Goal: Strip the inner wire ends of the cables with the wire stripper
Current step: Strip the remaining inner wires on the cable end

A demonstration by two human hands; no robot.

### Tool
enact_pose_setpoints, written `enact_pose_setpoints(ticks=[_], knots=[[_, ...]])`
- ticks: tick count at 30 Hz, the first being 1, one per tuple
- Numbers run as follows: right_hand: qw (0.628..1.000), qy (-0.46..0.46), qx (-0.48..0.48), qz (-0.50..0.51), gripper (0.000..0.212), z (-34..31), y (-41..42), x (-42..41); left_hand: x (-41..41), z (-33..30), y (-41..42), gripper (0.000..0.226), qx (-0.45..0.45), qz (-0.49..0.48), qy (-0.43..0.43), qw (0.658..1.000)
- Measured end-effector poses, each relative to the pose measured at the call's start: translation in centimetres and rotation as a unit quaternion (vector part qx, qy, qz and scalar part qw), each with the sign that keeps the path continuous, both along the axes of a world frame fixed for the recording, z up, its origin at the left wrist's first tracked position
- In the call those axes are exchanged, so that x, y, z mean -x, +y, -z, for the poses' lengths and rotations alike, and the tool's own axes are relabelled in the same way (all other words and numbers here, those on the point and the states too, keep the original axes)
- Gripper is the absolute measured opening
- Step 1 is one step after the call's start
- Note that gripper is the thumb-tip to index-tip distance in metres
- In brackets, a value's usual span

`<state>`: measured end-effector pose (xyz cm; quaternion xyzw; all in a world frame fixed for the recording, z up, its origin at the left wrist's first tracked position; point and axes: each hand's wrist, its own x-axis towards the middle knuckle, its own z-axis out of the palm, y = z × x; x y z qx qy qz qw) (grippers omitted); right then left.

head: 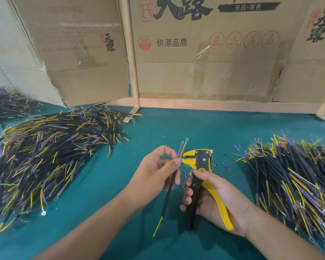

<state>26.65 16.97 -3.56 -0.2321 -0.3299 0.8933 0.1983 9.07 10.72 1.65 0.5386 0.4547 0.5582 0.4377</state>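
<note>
My left hand [158, 166] pinches a black cable [168, 196] between thumb and fingers near its upper end. Blue and yellow inner wires [182, 148] fan out above the pinch, one ending in a small ring terminal. A yellow wire sticks out of the cable's lower end. My right hand [212, 196] grips the handles of a yellow and black wire stripper [199, 162]. The stripper's jaws point left, right beside the inner wires at my left thumb. Whether the wires sit inside the jaws cannot be made out.
A big heap of black cables [51, 147] with yellow and purple wires lies on the green table [176, 124] at left. A second heap [296, 177] lies at right. Small insulation scraps [223, 165] dot the cloth around the stripper. Cardboard boxes [204, 53] and a wooden frame stand behind.
</note>
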Motion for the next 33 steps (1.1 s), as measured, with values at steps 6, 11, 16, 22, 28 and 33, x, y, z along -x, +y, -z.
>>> enact_pose_setpoints(ticks=[6,11,16,22,28,33], knots=[[1.0,-0.002,-0.001,0.0,0.035,0.0,0.1,-0.1,0.7,-0.2,0.1,0.014,0.003,-0.011,-0.008,1.0],[1.0,0.004,0.003,-0.004,0.033,0.3,0.2,-0.2,1.1,-0.2,0.4,0.006,-0.012,-0.075,-0.03,0.997],[1.0,0.006,0.008,-0.006,0.033,0.5,0.4,-0.2,2.0,-0.4,0.5,0.028,0.013,-0.091,-0.166,0.982],[1.0,-0.008,0.013,0.008,0.036,0.5,0.3,0.0,2.7,0.1,0.8,0.035,0.007,-0.176,0.087,0.98],[1.0,-0.009,0.012,0.013,0.037,0.1,0.0,0.1,2.5,-0.6,0.6,0.04,-0.006,-0.115,0.086,0.99],[1.0,-0.019,0.009,0.023,0.041,-0.5,-0.3,0.1,2.2,-0.5,0.4,0.022,-0.016,-0.036,-0.031,0.999]])
